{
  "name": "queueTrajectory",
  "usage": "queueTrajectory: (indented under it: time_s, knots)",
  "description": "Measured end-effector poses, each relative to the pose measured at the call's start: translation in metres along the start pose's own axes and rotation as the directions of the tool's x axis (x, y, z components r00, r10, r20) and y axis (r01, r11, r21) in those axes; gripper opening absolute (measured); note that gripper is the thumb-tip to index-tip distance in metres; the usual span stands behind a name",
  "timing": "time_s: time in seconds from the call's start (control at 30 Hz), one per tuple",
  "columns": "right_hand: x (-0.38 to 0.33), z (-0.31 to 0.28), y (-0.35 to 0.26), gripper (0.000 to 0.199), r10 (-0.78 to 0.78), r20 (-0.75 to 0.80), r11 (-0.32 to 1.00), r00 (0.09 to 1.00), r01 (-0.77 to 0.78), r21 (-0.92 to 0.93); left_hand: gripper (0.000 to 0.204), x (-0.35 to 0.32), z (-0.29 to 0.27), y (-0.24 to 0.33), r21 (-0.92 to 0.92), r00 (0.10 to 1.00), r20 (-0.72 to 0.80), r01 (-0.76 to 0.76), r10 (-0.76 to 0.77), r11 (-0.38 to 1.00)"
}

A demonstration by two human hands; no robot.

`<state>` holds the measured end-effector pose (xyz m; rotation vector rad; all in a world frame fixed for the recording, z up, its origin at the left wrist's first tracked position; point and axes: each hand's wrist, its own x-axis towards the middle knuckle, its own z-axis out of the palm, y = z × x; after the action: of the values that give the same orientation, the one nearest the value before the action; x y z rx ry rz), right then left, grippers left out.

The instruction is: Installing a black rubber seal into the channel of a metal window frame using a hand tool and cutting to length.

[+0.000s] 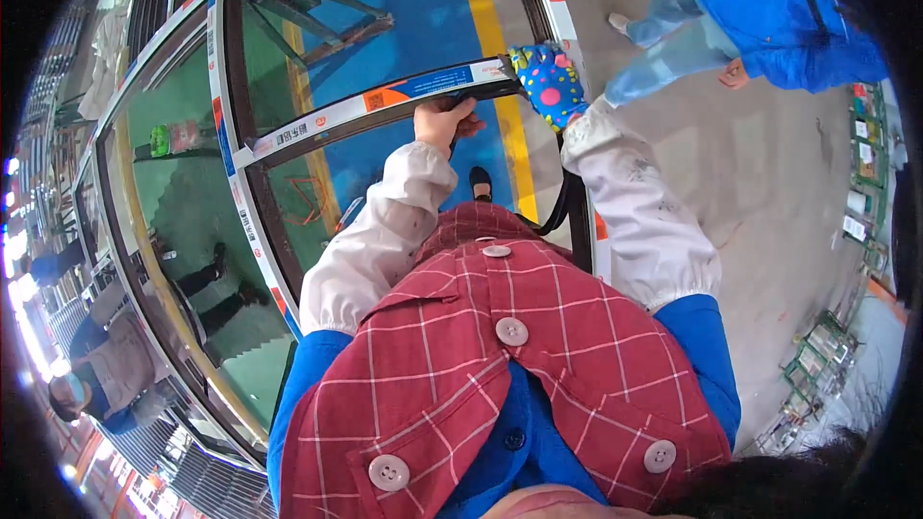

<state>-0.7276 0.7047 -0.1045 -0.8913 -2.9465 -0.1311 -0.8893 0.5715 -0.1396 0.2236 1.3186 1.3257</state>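
Observation:
A large window frame (317,121) with dark bars and printed white, blue and orange film stands before me, its crossbar level with my hands. My bare left hand (442,125) is closed just below the crossbar, thumb and fingers curled at a thin black strip (495,90). That strip runs along the bar's near side toward my right hand (548,86), which wears a blue glove with coloured dots. The glove is bent over the joint of crossbar and right side bar, with its fingertips partly hidden. More black strip loops down below the glove, beside the right side bar.
A person in blue (769,14) stands at the upper right, close beyond the frame. Another person (111,365) is at the far left, past a second framed panel (183,327). A dark metal stand (317,24) shows through the upper opening. Racks with green parts (817,360) line the right.

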Motion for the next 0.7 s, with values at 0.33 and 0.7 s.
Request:
queueTrajectory:
  time_s: [0.33, 0.7]
  knots:
    - [0.004, -0.013, 0.002, 0.052, -0.019, -0.185, 0.932, 0.982, 0.084, 0.352, 0.016, 0.007, -0.005, 0.007, 0.003, 0.996, 0.052, 0.074, -0.074, 0.997]
    - [0.012, -0.009, -0.018, 0.041, 0.018, -0.228, 0.966, 0.973, 0.042, 0.255, 0.019, 0.01, -0.005, 0.008, 0.063, 0.992, 0.1, 0.067, -0.073, 0.996]
